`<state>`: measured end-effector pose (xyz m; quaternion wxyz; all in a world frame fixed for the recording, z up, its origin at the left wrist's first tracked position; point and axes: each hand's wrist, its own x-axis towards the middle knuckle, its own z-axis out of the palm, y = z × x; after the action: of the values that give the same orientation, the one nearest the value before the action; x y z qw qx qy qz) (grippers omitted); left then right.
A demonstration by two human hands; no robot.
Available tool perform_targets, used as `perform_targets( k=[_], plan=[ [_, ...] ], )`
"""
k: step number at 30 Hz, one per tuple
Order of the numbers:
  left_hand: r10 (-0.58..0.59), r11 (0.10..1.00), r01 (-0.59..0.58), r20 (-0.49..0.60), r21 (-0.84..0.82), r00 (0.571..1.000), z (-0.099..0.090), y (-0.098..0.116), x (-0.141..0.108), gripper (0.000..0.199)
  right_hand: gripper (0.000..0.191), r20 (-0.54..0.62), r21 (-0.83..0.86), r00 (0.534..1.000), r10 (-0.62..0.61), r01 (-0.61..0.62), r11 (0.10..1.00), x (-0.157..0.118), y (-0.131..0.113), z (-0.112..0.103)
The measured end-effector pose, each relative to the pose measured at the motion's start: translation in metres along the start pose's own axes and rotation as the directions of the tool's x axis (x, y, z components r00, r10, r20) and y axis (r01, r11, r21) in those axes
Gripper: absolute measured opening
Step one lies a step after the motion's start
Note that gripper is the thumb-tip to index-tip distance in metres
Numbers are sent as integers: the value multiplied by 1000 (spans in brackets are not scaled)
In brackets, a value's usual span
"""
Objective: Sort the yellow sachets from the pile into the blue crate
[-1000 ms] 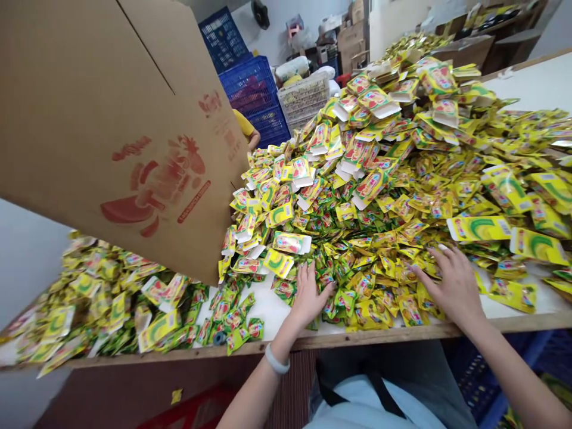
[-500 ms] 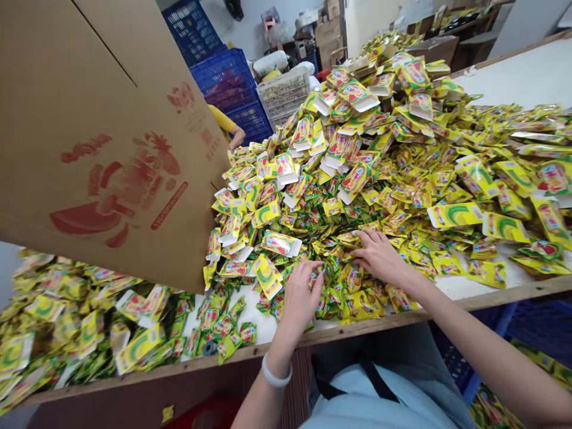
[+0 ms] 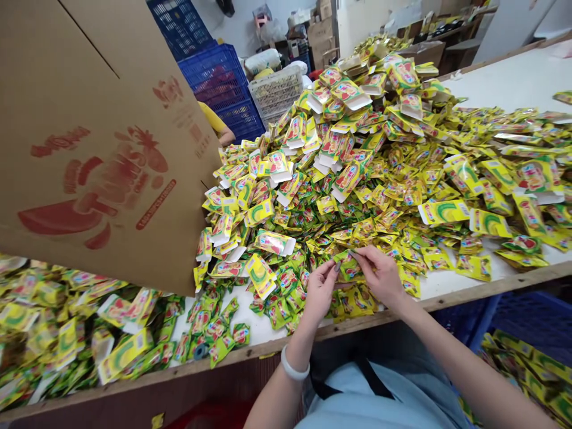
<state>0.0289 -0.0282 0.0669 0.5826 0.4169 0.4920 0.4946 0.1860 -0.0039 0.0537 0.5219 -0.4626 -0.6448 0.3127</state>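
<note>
Between my two hands, just above the table's front edge, is a small green candy packet (image 3: pixel 349 267). My left hand (image 3: pixel 320 290) pinches its left end between thumb and fingers. At its other end my right hand (image 3: pixel 381 276) grips the corner with fingertips. Under and around the hands lie loose green candy packets (image 3: pixel 279 310) and yellow candy packets (image 3: pixel 355 301). Behind them rises a large heap of small yellow boxes (image 3: pixel 272 244), many with open white flaps, mixed with more packets.
A big printed cardboard carton (image 3: pixel 111 179) stands tilted on the left side of the table. Blue crates (image 3: pixel 214 77) and a white crate (image 3: pixel 277 95) are stacked behind. A person's yellow sleeve (image 3: pixel 212 119) shows past the carton. Below right sits a blue crate (image 3: pixel 522 319) of packets.
Both hands have come together and picked up a green candy packet from the pile, now held between them. The view has shifted slightly to the right.
</note>
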Motion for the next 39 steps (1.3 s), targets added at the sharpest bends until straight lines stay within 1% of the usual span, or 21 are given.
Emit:
perform_targets(
  k=[2, 7, 9, 11, 13, 14, 16, 18, 20, 22, 24, 25, 26, 28, 30, 32, 33, 35, 36, 38, 39],
  plan=[
    [-49, 997, 47, -34, -54, 998, 0, -6, 0, 55, 27, -84, -22, 996, 9, -11, 1000, 0, 1, 0],
    [-103, 986, 100, -17, -131, 995, 7, -17, -4, 65, 29, -177, 126, 961, 213, -193, 973, 0, 4, 11],
    [-89, 989, 85, -28, -120, 996, 7, -17, -5, 65, 30, -208, 115, 958, 197, -176, 978, 2, 4, 10],
    [-64, 996, 61, -52, -60, 997, 3, -14, -4, 61, 29, -194, 54, 976, 96, -87, 995, 8, 3, 0],
    [-24, 999, 25, -61, 20, 998, -4, -10, -2, 55, 25, -22, -11, 998, -64, 63, 998, 15, 0, -16],
    [-2, 998, 5, -56, 55, 998, -7, -7, -1, 53, 23, 105, -35, 984, -141, 145, 989, 18, -3, -23],
    [22, 995, -19, -29, 95, 999, -11, -2, -1, 52, 18, 319, -70, 914, -250, 285, 956, 23, -9, -32],
    [20, 996, -21, 12, 92, 1000, -11, 1, -4, 55, 15, 406, -104, 861, -307, 377, 920, 24, -13, -31],
    [27, 997, -32, 60, 71, 998, -9, 2, -9, 60, 14, 413, -107, 852, -323, 397, 911, 22, -14, -23],
    [46, 996, -52, 84, 68, 995, -7, 2, -15, 67, 11, 377, -55, 883, -281, 323, 945, 18, -11, -15],
    [67, 994, -70, 49, 83, 997, -6, -1, -20, 74, 14, 285, 72, 945, -158, 143, 987, 11, -7, -10],
    [78, 993, -79, 14, 87, 997, -6, -3, -22, 74, 24, 260, 166, 963, -68, 25, 986, 7, -5, -7],
    [91, 992, -90, -17, 91, 996, -7, -5, -23, 72, 36, 273, 258, 962, 21, -94, 962, 2, -4, -4],
    [126, 986, -120, -41, 116, 991, -8, -7, -26, 66, 52, 383, 364, 911, 151, -299, 882, -8, -3, 3],
    [193, 957, -187, -6, 222, 981, -13, -5, -26, 51, 50, 475, 372, 851, 223, -424, 826, -18, -2, 10],
    [315, 843, -320, 87, 432, 945, -25, 7, -23, 42, 42, 459, 350, 839, 293, -473, 808, -24, -1, 13],
    [385, 730, -397, 144, 556, 911, -35, 17, -18, 41, 40, 409, 330, 856, 317, -463, 823, -25, 0, 12],
    [471, 408, -486, 279, 773, 837, -62, 43, -3, 43, 36, 277, 243, 917, 286, -355, 903, -23, 3, 4],
    [484, 239, -459, 305, 856, 820, -77, 57, 8, 43, 34, 215, 179, 948, 235, -275, 945, -21, 4, -2],
    [383, -11, -388, 362, 922, 850, -106, 83, 31, 45, 31, 147, 77, 980, 136, -148, 986, -19, 6, -13],
    [334, -68, -382, 382, 922, 862, -119, 93, 42, 43, 31, 134, 58, 984, 118, -127, 990, -18, 7, -18]
  ],
)
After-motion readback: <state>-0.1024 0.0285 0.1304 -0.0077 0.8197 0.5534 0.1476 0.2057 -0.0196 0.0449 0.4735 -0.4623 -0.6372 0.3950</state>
